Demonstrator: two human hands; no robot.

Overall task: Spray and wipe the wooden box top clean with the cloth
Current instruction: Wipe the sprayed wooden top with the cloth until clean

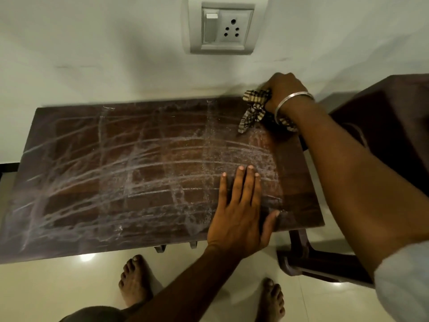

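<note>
The dark wooden box top (116, 159) fills the middle of the view, streaked all over with whitish wipe marks. My left hand (241, 210) lies flat on its near right part, fingers straight, thumb at the front edge. My right hand (284, 91) grips a bunched striped cloth (253, 110) at the far right corner, against the wall. Loose ends of the cloth hang out below my fist onto the wood. A metal bangle circles that wrist. No spray bottle is in view.
A white wall (92, 54) with a switch and socket plate (221, 27) stands right behind the box. A dark brown plastic chair (383, 108) stands close on the right. Glossy floor tiles (58, 287) and my bare feet are below.
</note>
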